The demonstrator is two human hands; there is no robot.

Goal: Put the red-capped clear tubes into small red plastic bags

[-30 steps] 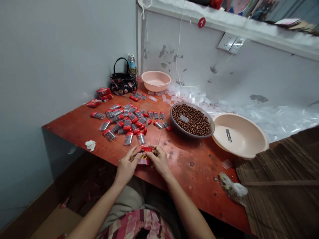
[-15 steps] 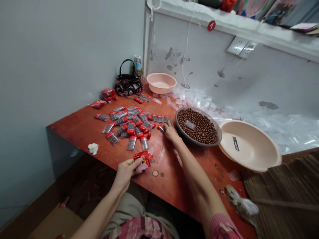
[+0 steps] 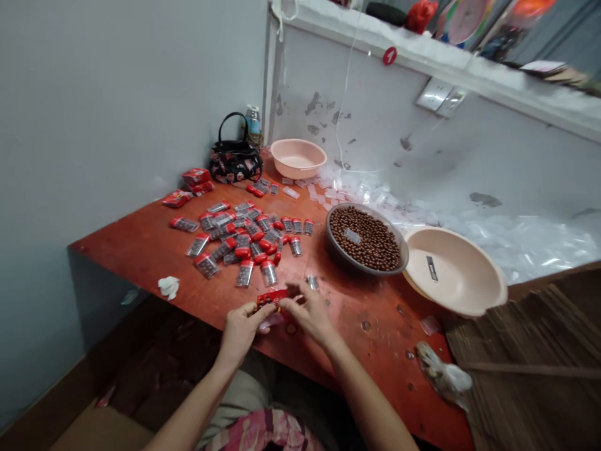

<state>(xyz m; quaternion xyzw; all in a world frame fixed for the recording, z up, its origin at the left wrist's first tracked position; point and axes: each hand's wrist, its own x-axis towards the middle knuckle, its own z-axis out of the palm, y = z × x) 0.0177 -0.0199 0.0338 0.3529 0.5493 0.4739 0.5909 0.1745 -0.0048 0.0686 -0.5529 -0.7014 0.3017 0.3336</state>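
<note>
Between left fingers [image 3: 246, 308], red printed packet [image 3: 273, 297], pink below

Your left hand [image 3: 239, 332] pinches a red packet [image 3: 271, 299]; your right hand [image 3: 310, 314] curls at its other side, a small container [image 3: 312, 283] showing by it. Ahead lie red-capped jars [image 3: 243, 243], with a bowl [image 3: 338, 252] of brown balls [image 3: 366, 238] to their right.

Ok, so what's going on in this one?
Someone is sitting at a red table, the left hand holding a small red packet near its edge. The right hand is up against the packet; a small clear container shows just beyond its fingers, though whether it's held is unclear. Red-capped containers lie piled ahead, with a bowl of brown balls to the right.
</note>
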